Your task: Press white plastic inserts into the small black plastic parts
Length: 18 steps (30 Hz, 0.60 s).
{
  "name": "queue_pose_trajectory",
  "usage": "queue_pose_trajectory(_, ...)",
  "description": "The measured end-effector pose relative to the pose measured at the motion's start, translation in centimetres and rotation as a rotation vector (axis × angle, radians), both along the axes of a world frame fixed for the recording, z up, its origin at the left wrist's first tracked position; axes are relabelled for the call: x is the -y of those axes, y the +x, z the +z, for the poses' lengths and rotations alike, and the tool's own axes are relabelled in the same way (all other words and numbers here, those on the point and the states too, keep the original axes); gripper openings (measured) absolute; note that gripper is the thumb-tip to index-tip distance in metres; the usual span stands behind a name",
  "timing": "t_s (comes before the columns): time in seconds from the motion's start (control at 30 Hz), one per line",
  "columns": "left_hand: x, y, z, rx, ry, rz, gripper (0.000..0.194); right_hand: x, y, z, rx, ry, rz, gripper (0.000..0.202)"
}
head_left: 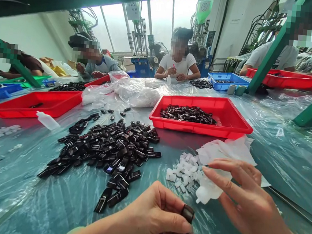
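My left hand [160, 215] is closed in a pinch around a small, glossy dark brown piece [188, 213] near the table's front. My right hand [247, 199] has its fingers stretched and spread over a translucent white squeeze bottle [208, 191]. The bottle's nozzle points down and left; whether the fingers touch it I cannot tell. Just beyond it lies a heap of small white pieces [185, 171] beside a crumpled white sheet [228, 149]. To the left of my hands spreads a large pile of dark glossy pieces [114, 146].
A red tray [199, 128] with dark pieces stands behind the pile; another red tray [35, 111] is at left. Near it lies a second squeeze bottle [48, 120]. Green posts [279, 44] frame the table. Thin rods [296, 206] lie at right. Several people sit across.
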State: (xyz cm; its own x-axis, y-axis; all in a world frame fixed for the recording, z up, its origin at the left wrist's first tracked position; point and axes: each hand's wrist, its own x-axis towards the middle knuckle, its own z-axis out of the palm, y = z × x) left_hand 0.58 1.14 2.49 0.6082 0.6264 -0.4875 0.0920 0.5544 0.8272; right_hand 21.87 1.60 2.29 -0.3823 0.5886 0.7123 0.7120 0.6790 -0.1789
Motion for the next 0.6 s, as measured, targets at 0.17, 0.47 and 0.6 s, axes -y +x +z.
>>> queue_pose_trajectory(0.17,-0.1,0.1,0.0,-0.015,-0.010,-0.034,0.021,0.4,-0.9,0.1,-0.049,0.028,-0.011,0.034)
queue_pose_trajectory(0.47,-0.2,0.2,0.0,-0.038,-0.014,-0.074,0.022,1.3,-0.7,-1.0,0.011,0.012,-0.016,0.029)
queue_pose_trajectory(0.6,-0.1,0.1,-0.2,-0.039,-0.015,-0.080,0.024,1.6,-0.9,-0.9,0.034,0.024,-0.017,0.031)
